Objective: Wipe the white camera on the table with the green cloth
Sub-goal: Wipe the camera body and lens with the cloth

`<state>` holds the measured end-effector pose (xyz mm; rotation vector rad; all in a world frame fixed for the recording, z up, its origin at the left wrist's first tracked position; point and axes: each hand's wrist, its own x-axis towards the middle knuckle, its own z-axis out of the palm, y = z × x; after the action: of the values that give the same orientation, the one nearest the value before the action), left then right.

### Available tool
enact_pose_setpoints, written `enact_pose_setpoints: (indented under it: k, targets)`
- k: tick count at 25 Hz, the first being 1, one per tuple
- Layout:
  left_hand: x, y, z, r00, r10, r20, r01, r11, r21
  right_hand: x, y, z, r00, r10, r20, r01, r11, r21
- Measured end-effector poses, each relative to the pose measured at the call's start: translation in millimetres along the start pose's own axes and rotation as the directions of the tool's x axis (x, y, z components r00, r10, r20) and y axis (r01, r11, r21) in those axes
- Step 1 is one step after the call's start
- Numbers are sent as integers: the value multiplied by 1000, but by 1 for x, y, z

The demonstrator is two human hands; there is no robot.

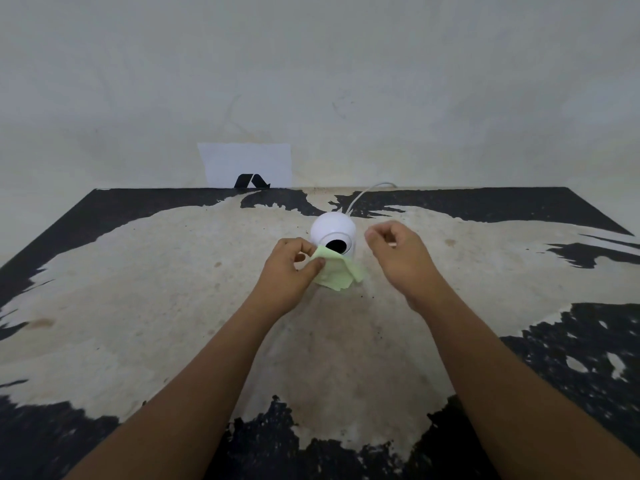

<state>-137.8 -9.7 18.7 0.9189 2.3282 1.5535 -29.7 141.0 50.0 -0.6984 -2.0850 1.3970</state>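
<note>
A round white camera (333, 228) with a black lens stands on the worn table (138, 289), facing me. My left hand (289, 268) pinches a corner of the pale green cloth (337, 273) just left of the camera. The cloth hangs down in front of the camera's base and covers it. My right hand (398, 252) hovers just right of the camera with its fingers curled loosely, holding nothing and not touching the camera.
A white cable (363, 194) runs from the camera's back to the wall. A white paper (246, 164) with a black mark leans on the wall behind the table's far edge. The tabletop is beige with black peeling patches.
</note>
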Motion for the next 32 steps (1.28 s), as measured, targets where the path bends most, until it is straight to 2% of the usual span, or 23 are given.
enact_pose_setpoints:
  k: [1,6,9,14,21,26,32]
  targets:
    - [4,-4,0,1000,-4,-18,4,1000,-10,7,-5,0,1000,-10,1,10,1000,18]
    - [11,-10,1,998,-37,-56,32,996,-82,31,-8,14,979,15,204,-39,992,117]
    - [13,-9,4,998,-31,-61,28,998,-59,33,-4,18,976,35,215,-74,981,177]
    - [18,-4,18,994,-112,-12,111,991,-75,34,-1,17,974,17,224,-65,977,205]
    - [19,9,46,956,-200,-217,182,978,-99,35,1,13,975,-44,217,16,992,127]
    - [16,0,34,986,-89,-142,88,996,-13,35,3,15,971,-39,234,5,989,145]
    - [17,-10,0,998,-57,-12,57,997,-44,35,4,14,969,-40,245,0,987,160]
